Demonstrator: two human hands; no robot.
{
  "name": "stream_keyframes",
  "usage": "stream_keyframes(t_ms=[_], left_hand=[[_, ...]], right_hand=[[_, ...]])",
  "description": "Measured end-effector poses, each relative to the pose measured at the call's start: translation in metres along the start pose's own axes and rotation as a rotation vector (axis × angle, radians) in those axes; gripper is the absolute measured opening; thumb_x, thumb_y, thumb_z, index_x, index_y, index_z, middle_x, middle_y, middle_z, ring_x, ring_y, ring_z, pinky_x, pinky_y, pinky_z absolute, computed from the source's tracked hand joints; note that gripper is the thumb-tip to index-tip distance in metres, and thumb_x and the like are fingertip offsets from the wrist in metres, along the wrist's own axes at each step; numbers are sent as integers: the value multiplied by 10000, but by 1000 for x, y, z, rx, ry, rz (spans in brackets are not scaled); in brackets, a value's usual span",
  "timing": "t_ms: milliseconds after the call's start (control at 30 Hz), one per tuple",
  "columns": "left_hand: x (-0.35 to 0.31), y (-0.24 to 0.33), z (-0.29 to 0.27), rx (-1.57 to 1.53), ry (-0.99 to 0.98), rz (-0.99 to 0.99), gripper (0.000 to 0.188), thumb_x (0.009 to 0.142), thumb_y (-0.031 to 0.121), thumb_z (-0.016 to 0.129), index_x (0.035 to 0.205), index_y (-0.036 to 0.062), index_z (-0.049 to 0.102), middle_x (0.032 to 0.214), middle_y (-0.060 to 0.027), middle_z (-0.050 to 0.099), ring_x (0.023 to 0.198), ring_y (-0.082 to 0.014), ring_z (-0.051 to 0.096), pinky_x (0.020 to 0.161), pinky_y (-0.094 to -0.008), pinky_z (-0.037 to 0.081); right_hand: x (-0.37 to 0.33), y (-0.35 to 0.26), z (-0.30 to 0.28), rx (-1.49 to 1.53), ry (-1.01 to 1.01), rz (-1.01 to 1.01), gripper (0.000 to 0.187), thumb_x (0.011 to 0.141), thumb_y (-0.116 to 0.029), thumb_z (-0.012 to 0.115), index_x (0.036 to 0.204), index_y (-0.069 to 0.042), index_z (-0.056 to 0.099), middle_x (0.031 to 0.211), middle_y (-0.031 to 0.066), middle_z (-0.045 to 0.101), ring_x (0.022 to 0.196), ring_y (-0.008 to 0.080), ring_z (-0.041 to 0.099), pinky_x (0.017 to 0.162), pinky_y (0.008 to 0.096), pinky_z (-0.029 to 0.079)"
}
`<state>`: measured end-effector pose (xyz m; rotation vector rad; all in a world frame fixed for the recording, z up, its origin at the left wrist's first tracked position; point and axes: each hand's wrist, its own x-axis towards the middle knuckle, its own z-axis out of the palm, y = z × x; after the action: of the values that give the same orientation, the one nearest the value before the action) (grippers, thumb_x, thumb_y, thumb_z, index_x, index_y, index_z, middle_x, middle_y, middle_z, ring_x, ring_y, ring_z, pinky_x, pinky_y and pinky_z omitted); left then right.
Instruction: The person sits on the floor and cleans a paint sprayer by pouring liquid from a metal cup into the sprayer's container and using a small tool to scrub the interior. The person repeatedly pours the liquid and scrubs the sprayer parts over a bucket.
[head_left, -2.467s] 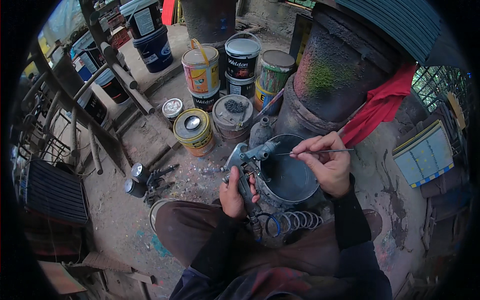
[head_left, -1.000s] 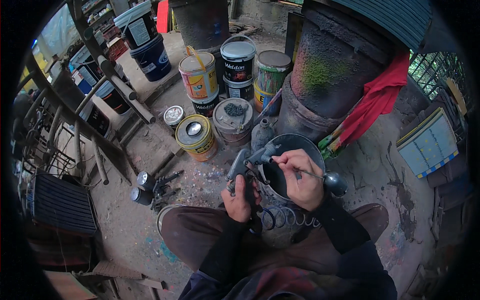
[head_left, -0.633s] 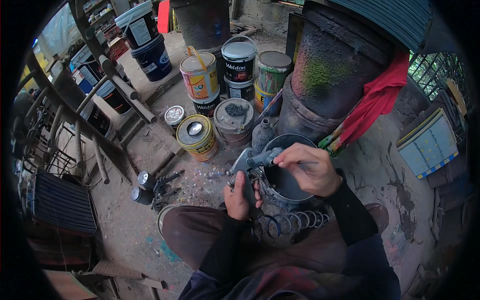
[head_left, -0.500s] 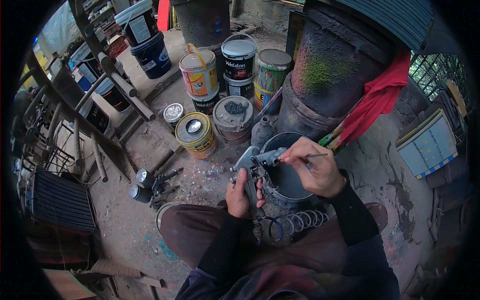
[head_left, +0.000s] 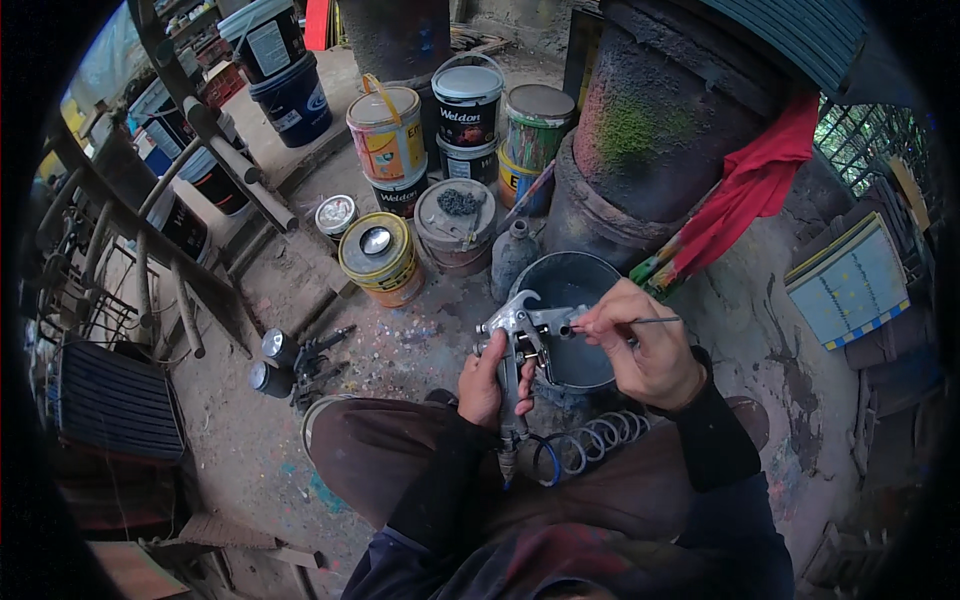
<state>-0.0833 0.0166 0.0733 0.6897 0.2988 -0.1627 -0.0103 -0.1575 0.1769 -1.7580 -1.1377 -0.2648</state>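
My left hand [head_left: 484, 384] is wrapped round the handle of a metal spray gun [head_left: 520, 325], held above my lap with its front end pointing right. In my right hand [head_left: 645, 350] a thin, dark stick-like tool [head_left: 655, 320] is pinched between thumb and fingers. Its inner tip is at or close to the gun's front opening; my fingertips partly hide it. A coiled air hose [head_left: 612, 432] runs near the fitting at the bottom of the handle. Just behind the gun stands a dark bucket [head_left: 556, 260] with greyish contents.
A grey bottle [head_left: 515, 255] stands beside the bucket. Beyond are several paint pails, among them a yellow can [head_left: 378, 250]. A large crusted drum [head_left: 640, 150] with a red cloth [head_left: 755, 195] rises behind. At left are a wooden ladder-like frame [head_left: 225, 165] and another spray gun [head_left: 315, 360].
The spray gun and both hands have shifted slightly right, and the gun's angle has changed a little. My right hand still pinches the thin tool at the gun's front. The view has shifted slightly.
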Motion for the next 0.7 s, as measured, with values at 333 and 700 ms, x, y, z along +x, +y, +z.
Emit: stream_keyframes(t_ms=[333,700], left_hand=[[5,-34,19,149,-16,-159,451,929,450,489,849,7,519,629,-70,518,448,-136,474,360,-262,386],[7,-40,24,233,-2,-103,433,926,413,518,816,-4,549,620,-68,528,442,-136,489,355,-269,398]], right_hand=[[-55,-4,-24,-126,-44,161,277,758,123,589,975,-26,503,842,133,556,689,256,615,579,307,498],[-56,-11,-30,-309,-161,210,266,724,105,599,932,-23,493,834,120,533,731,304,616,602,356,508]])
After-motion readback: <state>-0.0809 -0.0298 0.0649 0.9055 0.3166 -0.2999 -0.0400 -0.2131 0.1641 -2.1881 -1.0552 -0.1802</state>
